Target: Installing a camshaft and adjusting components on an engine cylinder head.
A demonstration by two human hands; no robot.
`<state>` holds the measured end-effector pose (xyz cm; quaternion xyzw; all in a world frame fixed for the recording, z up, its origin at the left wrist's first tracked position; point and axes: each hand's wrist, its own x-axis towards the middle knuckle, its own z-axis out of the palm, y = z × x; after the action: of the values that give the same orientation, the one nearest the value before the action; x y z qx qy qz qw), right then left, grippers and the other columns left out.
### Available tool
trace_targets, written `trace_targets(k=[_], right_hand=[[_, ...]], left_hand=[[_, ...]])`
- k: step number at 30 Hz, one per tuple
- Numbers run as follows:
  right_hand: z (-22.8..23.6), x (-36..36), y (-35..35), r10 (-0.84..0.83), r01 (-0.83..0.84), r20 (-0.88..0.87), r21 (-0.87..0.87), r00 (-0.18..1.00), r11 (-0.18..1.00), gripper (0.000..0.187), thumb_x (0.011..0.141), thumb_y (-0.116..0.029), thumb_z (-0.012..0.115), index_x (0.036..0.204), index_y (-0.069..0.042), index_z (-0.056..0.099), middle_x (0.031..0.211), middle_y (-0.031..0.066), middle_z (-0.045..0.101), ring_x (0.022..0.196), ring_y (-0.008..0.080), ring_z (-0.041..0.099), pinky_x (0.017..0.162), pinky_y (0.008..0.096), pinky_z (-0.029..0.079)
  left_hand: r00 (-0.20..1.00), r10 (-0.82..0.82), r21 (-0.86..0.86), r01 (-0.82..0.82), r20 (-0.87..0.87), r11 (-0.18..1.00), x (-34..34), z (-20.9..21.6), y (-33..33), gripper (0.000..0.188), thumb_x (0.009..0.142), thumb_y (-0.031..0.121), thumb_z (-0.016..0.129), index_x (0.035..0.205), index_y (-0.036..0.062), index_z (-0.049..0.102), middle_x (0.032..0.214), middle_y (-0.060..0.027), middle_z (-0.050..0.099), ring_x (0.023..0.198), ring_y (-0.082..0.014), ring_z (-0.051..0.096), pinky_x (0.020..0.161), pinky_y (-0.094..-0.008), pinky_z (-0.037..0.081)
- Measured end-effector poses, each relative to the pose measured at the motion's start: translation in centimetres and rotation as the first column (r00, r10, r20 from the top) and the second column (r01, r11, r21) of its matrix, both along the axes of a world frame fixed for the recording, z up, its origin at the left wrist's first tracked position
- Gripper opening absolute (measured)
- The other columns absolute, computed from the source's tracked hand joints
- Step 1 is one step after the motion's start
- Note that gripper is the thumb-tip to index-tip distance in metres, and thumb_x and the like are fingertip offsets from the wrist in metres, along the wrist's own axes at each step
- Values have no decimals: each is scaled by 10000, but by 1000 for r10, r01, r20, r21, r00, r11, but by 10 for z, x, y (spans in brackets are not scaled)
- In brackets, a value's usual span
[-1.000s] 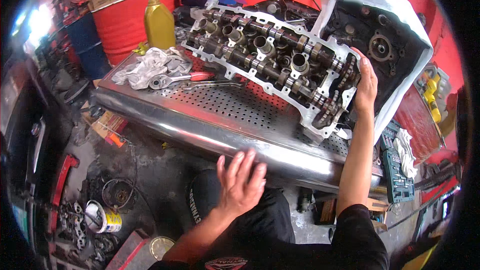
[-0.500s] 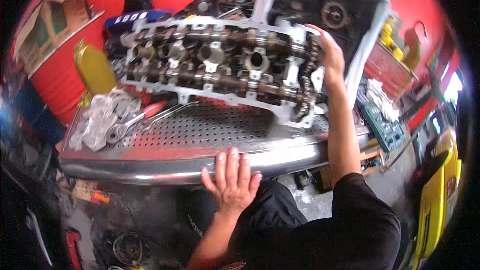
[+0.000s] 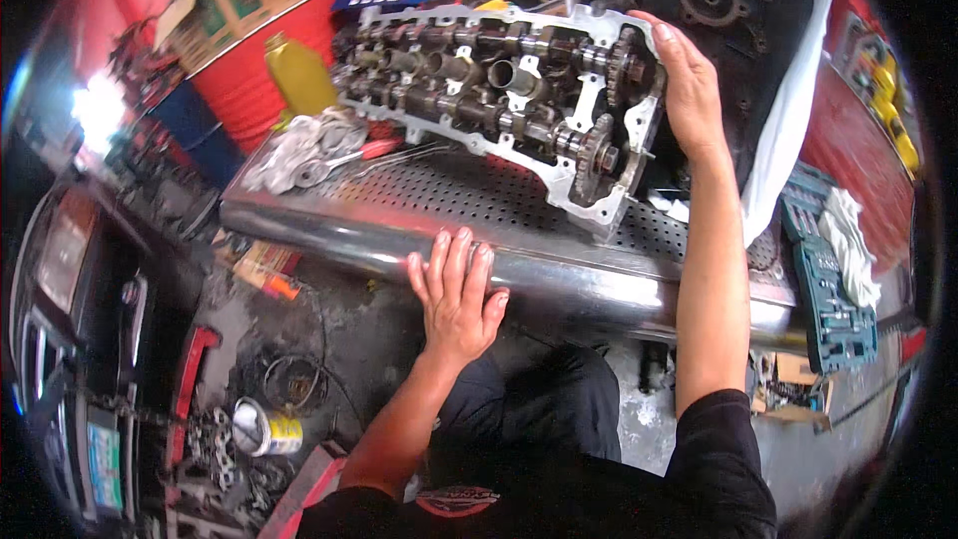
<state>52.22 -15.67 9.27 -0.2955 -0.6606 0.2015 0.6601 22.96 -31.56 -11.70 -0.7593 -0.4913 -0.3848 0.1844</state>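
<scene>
Right hand curled round cylinder head at sprocket end, likely steadying it; left hand open, empty, fingers on rounded edge of surface, likely bracing.

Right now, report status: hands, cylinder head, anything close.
Left hand open on front edge of bench. Right hand on right end of cylinder head. Camshafts exposed. Rag, ratchet near its left end.

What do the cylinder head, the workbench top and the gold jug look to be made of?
Cylinder head: cast metal, probably aluminium; pale, matte grey rim, with darker, oily-looking parts inside.
Workbench top: sheet metal, likely steel; grey, somewhat shiny, punched with rows of holes.
Gold jug: probably moulded plastic; smooth, evenly coloured walls, though painted metal can't be ruled out.
</scene>
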Motion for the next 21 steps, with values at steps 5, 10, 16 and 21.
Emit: trace_targets(k=[5, 10, 16, 21], right_hand=[[0, 0, -1, 17, -17, 11, -6, 1000, 1000, 402, 1099, -327, 538, 1299, -21, 705, 1207, 58, 729, 1137, 114, 624, 1037, 261, 447], [1, 0, -5, -43, 43, 29, 4, 999, 999, 441, 1099, -356, 527, 1321, -11, 689, 1226, 68, 724, 1150, 124, 626, 1049, 271, 443], [1, 0, -5, 24, -25, -21, -62, 999, 998, 464, 1106, -370, 488, 1342, -17, 673, 1251, 78, 711, 1158, 137, 627, 1059, 284, 442], [0, 0, -3, 49, -52, -35, -76, 998, 996, 477, 1105, -373, 478, 1343, -7, 670, 1252, 85, 708, 1158, 148, 628, 1056, 290, 444]], left_hand=[[999, -15, 18, 14, 41, 1000, 3, 0, -2, 595, 1049, 425, 471, 1531, 75, 439, 1611, -220, 378, 1513, -439, 291, 1225, -649, 65], [998, -21, 12, 21, 66, 1000, 3, -4, 0, 606, 1054, 438, 462, 1566, 119, 406, 1621, -205, 370, 1512, -429, 298, 1229, -644, 53], [996, -38, 62, 33, 77, 998, 2, -10, 5, 603, 1056, 439, 463, 1564, 118, 409, 1609, -205, 393, 1506, -425, 313, 1228, -646, 56], [997, -46, 79, 41, 57, 996, 2, -13, 8, 594, 1060, 447, 454, 1553, 116, 422, 1592, -209, 418, 1494, -430, 331, 1225, -646, 64]])
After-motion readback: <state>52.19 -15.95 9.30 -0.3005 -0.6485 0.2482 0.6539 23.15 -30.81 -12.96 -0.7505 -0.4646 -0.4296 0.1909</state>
